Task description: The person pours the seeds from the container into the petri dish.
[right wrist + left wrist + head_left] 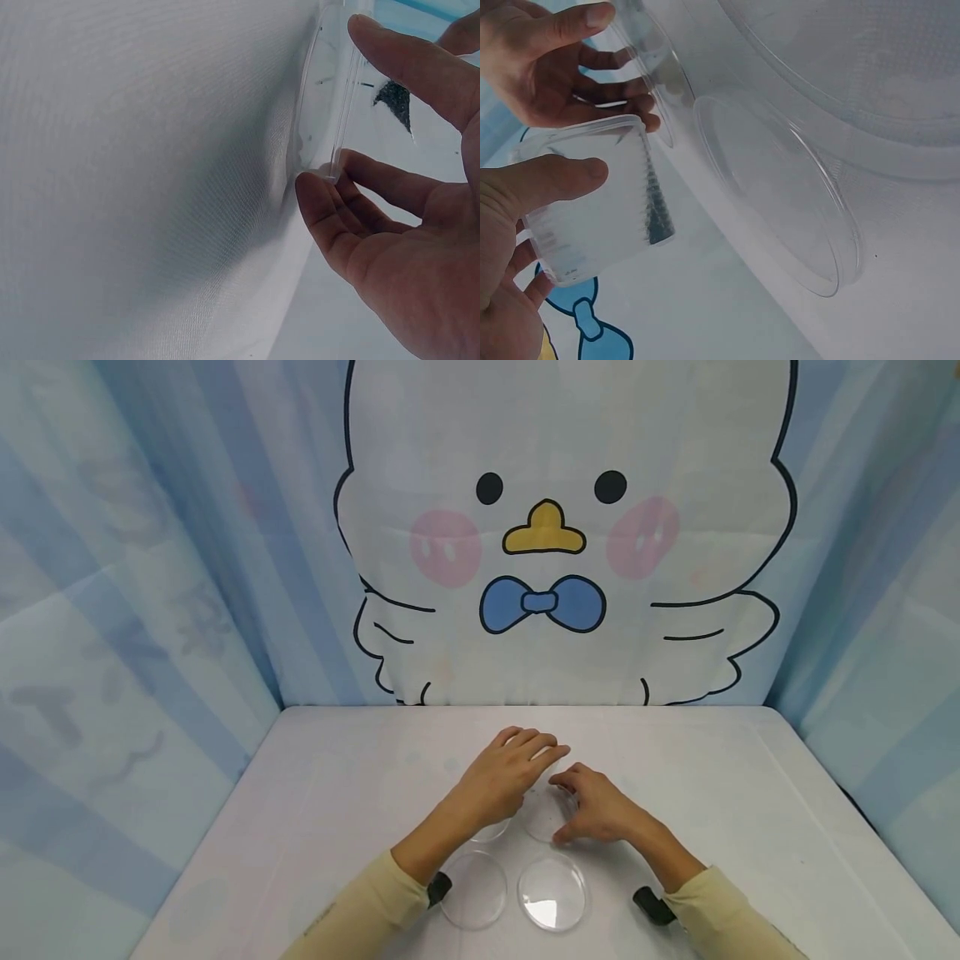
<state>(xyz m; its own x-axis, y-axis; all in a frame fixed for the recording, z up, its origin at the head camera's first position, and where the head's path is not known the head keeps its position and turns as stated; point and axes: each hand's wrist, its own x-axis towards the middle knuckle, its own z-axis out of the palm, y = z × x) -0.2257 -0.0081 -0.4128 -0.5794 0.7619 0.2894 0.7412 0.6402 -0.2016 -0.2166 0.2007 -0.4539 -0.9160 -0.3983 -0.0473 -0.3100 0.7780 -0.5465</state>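
My left hand [501,779] holds a clear plastic box [592,225], its thumb pressed along one side. The box is tilted, and small dark pieces [658,214] are heaped in one corner. In the head view my left hand hides the box. My right hand [606,806] grips the rim of a clear round petri dish [543,817] on the table, thumb and fingers spread around its edge. A few tiny dark bits lie in that dish [322,97] in the right wrist view. The dark pieces in the box appear just beyond my right thumb there.
Two more clear round dishes, a left one [474,891] and a right one [553,895], lie nearer the front. Another dish [491,832] is partly hidden under my left forearm. All are on a white-covered table [337,793] with a printed curtain [300,527] behind it.
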